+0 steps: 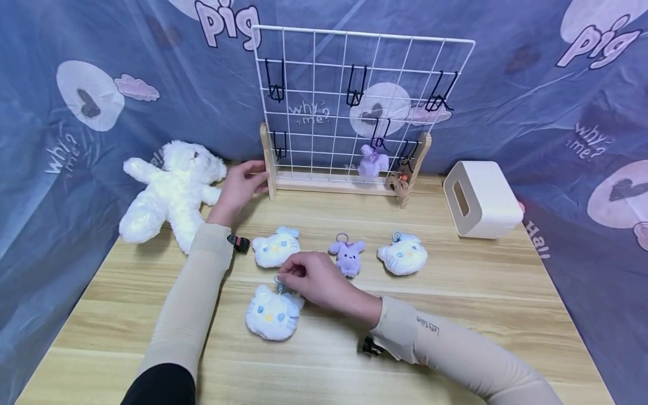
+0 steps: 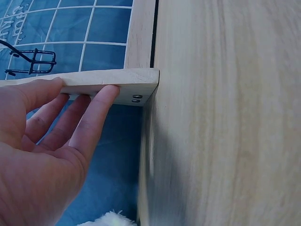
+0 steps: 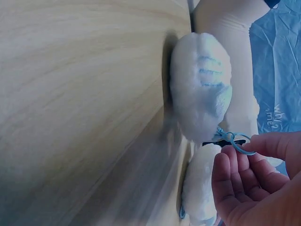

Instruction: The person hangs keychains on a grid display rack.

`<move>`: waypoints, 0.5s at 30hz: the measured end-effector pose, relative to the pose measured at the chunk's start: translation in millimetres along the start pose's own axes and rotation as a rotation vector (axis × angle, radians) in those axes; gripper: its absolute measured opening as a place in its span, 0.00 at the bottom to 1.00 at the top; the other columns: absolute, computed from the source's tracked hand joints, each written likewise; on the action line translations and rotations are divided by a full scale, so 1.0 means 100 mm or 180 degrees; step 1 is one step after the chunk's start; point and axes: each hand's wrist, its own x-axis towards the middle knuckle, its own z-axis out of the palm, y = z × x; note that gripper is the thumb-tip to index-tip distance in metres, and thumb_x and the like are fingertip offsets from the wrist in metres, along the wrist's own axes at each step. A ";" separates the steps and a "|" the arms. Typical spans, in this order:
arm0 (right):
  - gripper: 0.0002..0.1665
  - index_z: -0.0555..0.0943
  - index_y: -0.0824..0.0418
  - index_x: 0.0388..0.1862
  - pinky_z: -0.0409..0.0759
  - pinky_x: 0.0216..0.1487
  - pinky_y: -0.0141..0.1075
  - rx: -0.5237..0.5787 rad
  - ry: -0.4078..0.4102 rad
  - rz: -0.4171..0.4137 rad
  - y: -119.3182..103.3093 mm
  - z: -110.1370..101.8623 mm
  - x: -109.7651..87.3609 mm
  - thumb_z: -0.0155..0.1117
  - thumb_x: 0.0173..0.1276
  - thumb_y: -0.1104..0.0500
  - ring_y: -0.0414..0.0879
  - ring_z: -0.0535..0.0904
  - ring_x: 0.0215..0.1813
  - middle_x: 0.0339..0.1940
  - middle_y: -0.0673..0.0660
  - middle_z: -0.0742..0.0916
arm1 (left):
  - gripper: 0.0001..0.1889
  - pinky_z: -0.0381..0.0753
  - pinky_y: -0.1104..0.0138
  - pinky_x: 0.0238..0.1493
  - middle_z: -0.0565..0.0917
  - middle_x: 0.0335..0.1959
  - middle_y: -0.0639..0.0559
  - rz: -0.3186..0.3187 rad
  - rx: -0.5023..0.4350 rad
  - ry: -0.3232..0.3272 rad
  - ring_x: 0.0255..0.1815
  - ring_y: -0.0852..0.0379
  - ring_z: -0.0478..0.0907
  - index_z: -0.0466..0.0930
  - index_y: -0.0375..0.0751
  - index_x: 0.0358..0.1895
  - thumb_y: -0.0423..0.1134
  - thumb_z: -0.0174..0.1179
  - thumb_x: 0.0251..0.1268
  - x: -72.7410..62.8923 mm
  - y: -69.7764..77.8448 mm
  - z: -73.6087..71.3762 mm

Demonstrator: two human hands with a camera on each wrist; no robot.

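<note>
My right hand (image 1: 324, 281) pinches the light-blue ring (image 3: 242, 145) of a white cat-face plush keychain (image 1: 273, 315) between thumb and finger. In the right wrist view the plush hangs off that ring, close to the wooden table (image 3: 84, 94). My left hand (image 1: 242, 185) is at the left wooden upright (image 1: 268, 163) of a white wire grid rack (image 1: 349, 35). The left wrist view has its fairly straight fingers resting against the upright's outer side (image 2: 127, 94). Another white cat plush (image 1: 275, 247) lies just behind the pinched one.
A purple plush keychain (image 1: 348, 259) and a white cat plush (image 1: 404, 256) lie right of centre. Black hooks (image 1: 356, 87) are on the grid, where a purple plush (image 1: 372, 163) and a brown charm (image 1: 396, 184) hang. A white teddy (image 1: 172, 188) sits left, a white box (image 1: 483, 199) right.
</note>
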 end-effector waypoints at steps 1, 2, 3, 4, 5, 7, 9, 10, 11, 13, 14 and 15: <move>0.04 0.93 0.53 0.41 0.86 0.38 0.23 0.0012 0.0007 0.0001 -0.01 0.00 0.00 0.74 0.79 0.58 0.32 0.83 0.35 0.34 0.46 0.92 | 0.23 0.97 0.60 0.65 0.81 0.75 0.32 0.0003 -0.0004 0.0000 0.62 0.48 0.87 0.77 0.31 0.78 0.34 0.61 0.87 0.00 0.00 0.00; 0.04 0.93 0.53 0.42 0.87 0.38 0.23 0.0022 0.0011 0.0003 -0.02 0.00 0.00 0.75 0.79 0.58 0.32 0.83 0.36 0.34 0.46 0.92 | 0.23 0.97 0.60 0.65 0.81 0.75 0.32 0.0006 -0.0010 -0.0001 0.61 0.49 0.87 0.77 0.31 0.78 0.34 0.61 0.87 0.00 0.00 0.00; 0.04 0.93 0.53 0.42 0.88 0.38 0.24 0.0035 0.0016 -0.0004 -0.02 0.00 0.00 0.75 0.79 0.58 0.32 0.83 0.36 0.34 0.46 0.92 | 0.23 0.97 0.61 0.64 0.81 0.75 0.32 0.0007 -0.0014 -0.0002 0.60 0.50 0.87 0.77 0.31 0.78 0.34 0.61 0.87 0.01 0.00 0.00; 0.04 0.94 0.53 0.42 0.88 0.38 0.24 0.0046 0.0018 -0.0005 -0.03 -0.01 0.00 0.75 0.79 0.58 0.32 0.84 0.36 0.34 0.46 0.92 | 0.23 0.98 0.62 0.63 0.81 0.75 0.32 0.0006 -0.0015 0.0004 0.60 0.50 0.87 0.77 0.31 0.78 0.34 0.61 0.87 0.01 0.00 0.00; 0.04 0.94 0.53 0.42 0.88 0.38 0.24 0.0054 0.0020 -0.0007 -0.04 -0.01 0.00 0.75 0.79 0.58 0.32 0.84 0.36 0.34 0.45 0.92 | 0.23 0.98 0.62 0.63 0.82 0.75 0.32 0.0007 -0.0008 0.0008 0.60 0.50 0.88 0.77 0.31 0.78 0.34 0.61 0.87 0.01 0.00 0.00; 0.03 0.94 0.52 0.42 0.88 0.39 0.24 0.0066 0.0031 -0.0012 -0.07 -0.01 0.00 0.75 0.79 0.57 0.32 0.84 0.37 0.35 0.45 0.92 | 0.23 0.98 0.64 0.62 0.81 0.75 0.31 0.0002 0.0000 0.0013 0.59 0.51 0.88 0.77 0.31 0.78 0.34 0.61 0.87 0.01 0.00 0.01; 0.03 0.94 0.51 0.42 0.88 0.40 0.24 0.0077 0.0042 -0.0030 -0.10 -0.02 -0.01 0.75 0.79 0.57 0.32 0.84 0.37 0.35 0.45 0.92 | 0.23 0.98 0.64 0.61 0.81 0.75 0.31 -0.0001 -0.0003 0.0020 0.59 0.51 0.88 0.77 0.31 0.78 0.34 0.61 0.87 0.01 0.00 0.01; 0.03 0.94 0.51 0.42 0.88 0.40 0.24 0.0083 0.0047 -0.0028 -0.12 -0.03 -0.01 0.75 0.79 0.57 0.32 0.84 0.38 0.36 0.45 0.92 | 0.23 0.98 0.64 0.61 0.81 0.75 0.31 0.0000 -0.0006 0.0020 0.59 0.51 0.88 0.77 0.31 0.78 0.34 0.61 0.87 0.01 -0.01 0.01; 0.03 0.94 0.51 0.42 0.89 0.40 0.25 0.0096 0.0052 -0.0039 -0.13 -0.03 -0.02 0.75 0.79 0.57 0.33 0.84 0.38 0.36 0.45 0.92 | 0.23 0.98 0.64 0.61 0.82 0.75 0.31 0.0004 -0.0006 0.0016 0.59 0.51 0.88 0.77 0.31 0.78 0.34 0.61 0.87 0.01 -0.01 0.00; 0.03 0.94 0.51 0.42 0.90 0.41 0.25 0.0121 0.0055 -0.0062 -0.17 -0.04 -0.03 0.75 0.79 0.58 0.33 0.85 0.38 0.36 0.45 0.93 | 0.23 0.98 0.63 0.62 0.82 0.75 0.31 0.0013 -0.0011 0.0010 0.58 0.52 0.88 0.77 0.31 0.78 0.34 0.61 0.87 0.01 -0.01 0.00; 0.03 0.94 0.51 0.43 0.90 0.41 0.25 0.0138 0.0052 -0.0075 -0.19 -0.05 -0.04 0.75 0.79 0.58 0.33 0.85 0.39 0.37 0.46 0.93 | 0.23 0.98 0.62 0.62 0.82 0.75 0.31 0.0018 -0.0013 0.0007 0.58 0.52 0.88 0.77 0.30 0.78 0.34 0.61 0.87 0.01 -0.02 0.00; 0.03 0.94 0.52 0.43 0.90 0.41 0.25 0.0151 0.0052 -0.0087 -0.20 -0.05 -0.04 0.75 0.79 0.58 0.33 0.85 0.39 0.37 0.46 0.93 | 0.24 0.98 0.62 0.63 0.82 0.75 0.31 0.0023 -0.0012 0.0000 0.58 0.53 0.88 0.77 0.30 0.78 0.34 0.61 0.87 0.01 -0.02 0.00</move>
